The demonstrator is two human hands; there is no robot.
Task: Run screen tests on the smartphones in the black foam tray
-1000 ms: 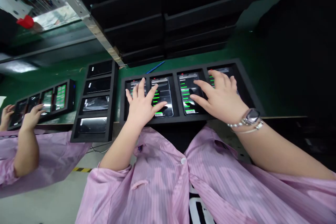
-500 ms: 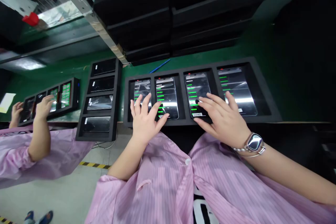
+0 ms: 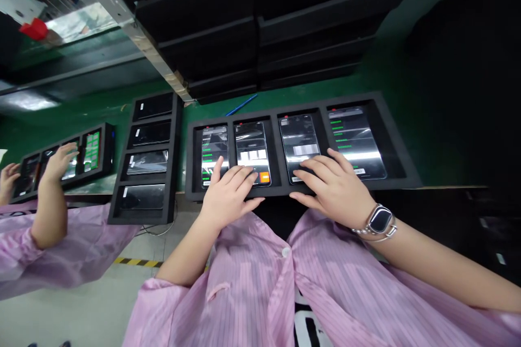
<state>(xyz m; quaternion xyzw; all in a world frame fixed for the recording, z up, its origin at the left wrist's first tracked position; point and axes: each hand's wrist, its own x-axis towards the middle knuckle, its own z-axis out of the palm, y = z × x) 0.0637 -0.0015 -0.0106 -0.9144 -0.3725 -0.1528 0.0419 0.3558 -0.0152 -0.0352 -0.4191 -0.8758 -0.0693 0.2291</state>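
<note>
A black foam tray [image 3: 407, 173] lies across the green bench in front of me with several lit phones in its slots. My left hand [image 3: 228, 198] rests open at the tray's near edge, fingertips on the bottom of the two left phones [image 3: 214, 154] [image 3: 252, 152]. My right hand [image 3: 336, 190], with a watch on the wrist, is open too; its fingers touch the lower end of the third phone [image 3: 300, 143]. The fourth phone [image 3: 355, 138] lies untouched, showing green text.
A second black tray [image 3: 173, 162] with dark phones stands lengthwise to the left. Further left a co-worker's hands [image 3: 57, 165] touch phones in another tray [image 3: 108, 154]. Stacked black trays [image 3: 244, 27] fill the back. A blue pen [image 3: 241, 104] lies behind my tray.
Both hands have slid toward me to the bottom ends of the phones. The second and third screens have switched from green lists to a white screen, one with an orange button.
</note>
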